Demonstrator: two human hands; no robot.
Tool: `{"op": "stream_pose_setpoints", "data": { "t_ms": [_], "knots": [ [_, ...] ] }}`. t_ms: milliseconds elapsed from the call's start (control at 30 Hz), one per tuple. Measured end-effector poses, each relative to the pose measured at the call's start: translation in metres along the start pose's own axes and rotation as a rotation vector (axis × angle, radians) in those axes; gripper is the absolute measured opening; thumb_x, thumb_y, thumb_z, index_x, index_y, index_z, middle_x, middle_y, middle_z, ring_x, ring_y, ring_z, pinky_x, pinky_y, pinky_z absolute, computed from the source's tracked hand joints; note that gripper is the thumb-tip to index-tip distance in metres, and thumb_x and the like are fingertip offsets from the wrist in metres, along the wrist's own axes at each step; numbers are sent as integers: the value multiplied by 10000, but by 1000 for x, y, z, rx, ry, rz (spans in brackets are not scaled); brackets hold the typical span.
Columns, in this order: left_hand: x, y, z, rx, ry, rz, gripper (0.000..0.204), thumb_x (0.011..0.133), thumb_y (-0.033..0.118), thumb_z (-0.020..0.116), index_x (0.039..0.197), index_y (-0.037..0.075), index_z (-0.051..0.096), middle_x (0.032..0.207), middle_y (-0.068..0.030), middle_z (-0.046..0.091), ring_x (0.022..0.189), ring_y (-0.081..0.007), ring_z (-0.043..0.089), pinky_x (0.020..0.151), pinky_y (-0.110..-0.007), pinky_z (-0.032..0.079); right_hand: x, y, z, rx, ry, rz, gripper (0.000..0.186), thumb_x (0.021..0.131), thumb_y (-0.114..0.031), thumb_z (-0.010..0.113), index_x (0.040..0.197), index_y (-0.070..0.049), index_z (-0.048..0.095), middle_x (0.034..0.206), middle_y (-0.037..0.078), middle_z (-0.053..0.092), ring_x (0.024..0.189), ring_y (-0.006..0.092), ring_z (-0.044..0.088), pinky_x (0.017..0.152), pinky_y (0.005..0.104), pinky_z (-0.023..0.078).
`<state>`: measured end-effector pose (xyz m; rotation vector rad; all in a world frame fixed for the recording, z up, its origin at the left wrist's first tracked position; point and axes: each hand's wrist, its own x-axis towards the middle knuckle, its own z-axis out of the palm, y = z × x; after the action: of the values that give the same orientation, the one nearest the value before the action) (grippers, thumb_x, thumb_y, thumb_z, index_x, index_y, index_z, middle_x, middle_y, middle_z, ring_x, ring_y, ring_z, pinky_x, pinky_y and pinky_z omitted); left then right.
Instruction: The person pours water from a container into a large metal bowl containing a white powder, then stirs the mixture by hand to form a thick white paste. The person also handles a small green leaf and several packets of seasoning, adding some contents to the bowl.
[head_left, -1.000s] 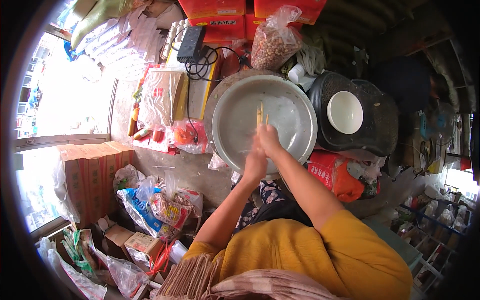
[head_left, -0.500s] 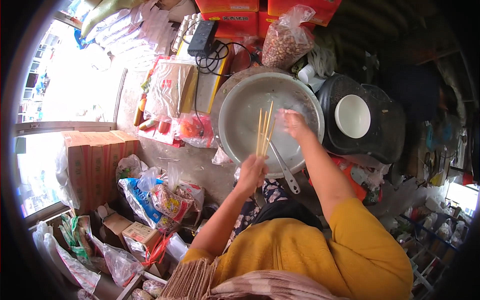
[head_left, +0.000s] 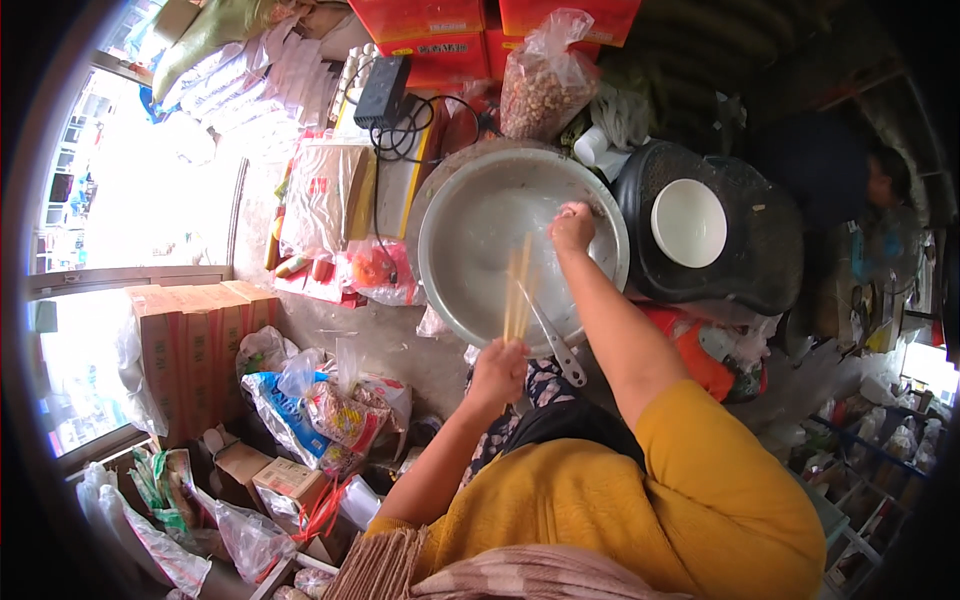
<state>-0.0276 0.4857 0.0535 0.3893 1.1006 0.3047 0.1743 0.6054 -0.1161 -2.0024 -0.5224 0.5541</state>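
In my left hand is a bundle of pale wooden chopsticks, slightly blurred, pointing up over a large grey metal basin that holds shallow water. My right hand is inside the basin at its right side, fingers curled; what they hold, if anything, is too small to make out. A metal utensil with a perforated handle leans across the basin's near rim, just right of the chopsticks.
A white bowl sits on a black surface at right. A bag of nuts, red boxes and a black adapter lie beyond the basin. Cartons and plastic bags fill the left. A person is at upper right.
My hands, together on the chopsticks a second ago, have separated. My left hand has drawn down with the chopsticks; my right hand has moved to the basin's right side, its fingers now more curled.
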Motion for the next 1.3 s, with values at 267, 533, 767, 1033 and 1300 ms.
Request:
{"op": "stream_pose_setpoints", "data": {
  "t_ms": [267, 533, 767, 1033, 1300],
  "knots": [
    [71, 17, -14, 29, 7, 81, 160, 888, 216, 406, 818, 75, 431, 562, -4, 410, 379, -109, 359, 337, -253, 318, -84, -42, -24, 640, -806, 425, 183, 796, -152, 544, 924, -28, 500, 757, 72, 561, 681, 164, 579, 500, 338, 457],
    [92, -7, 9, 635, 102, 338, 302, 883, 274, 383, 658, 75, 425, 532, 39, 367, 453, -55, 341, 377, -253, 264, -62, -15, 16, -224, -232, 55, 335, 854, -266, 381, 791, 27, 532, 720, 227, 582, 706, 345, 589, 653, 447, 450],
    [42, 19, 9, 502, -25, -32, 180, 860, 213, 426, 778, 55, 454, 522, -8, 388, 411, -132, 405, 358, -282, 357, -9, 26, -17, -153, 263, -109, 112, 828, -123, 410, 847, -53, 496, 710, 166, 565, 632, 323, 576, 589, 426, 459],
    [154, 23, -28, -197, -325, -140, 221, 862, 208, 355, 960, 56, 482, 920, -73, 529, 843, -194, 522, 693, -331, 457, -83, -42, -9, -3, -529, -170, 150, 743, -105, 469, 715, -19, 588, 716, 184, 583, 694, 333, 580, 616, 420, 438],
    [167, 46, -23, 57, -530, -158, 272, 895, 239, 328, 1016, 29, 452, 1185, -141, 478, 1018, -288, 477, 889, -404, 395, -186, -87, -66, -483, -99, -274, 344, 832, -135, 382, 1110, 65, 421, 883, 237, 563, 797, 366, 587, 555, 444, 478]
  ]
}}
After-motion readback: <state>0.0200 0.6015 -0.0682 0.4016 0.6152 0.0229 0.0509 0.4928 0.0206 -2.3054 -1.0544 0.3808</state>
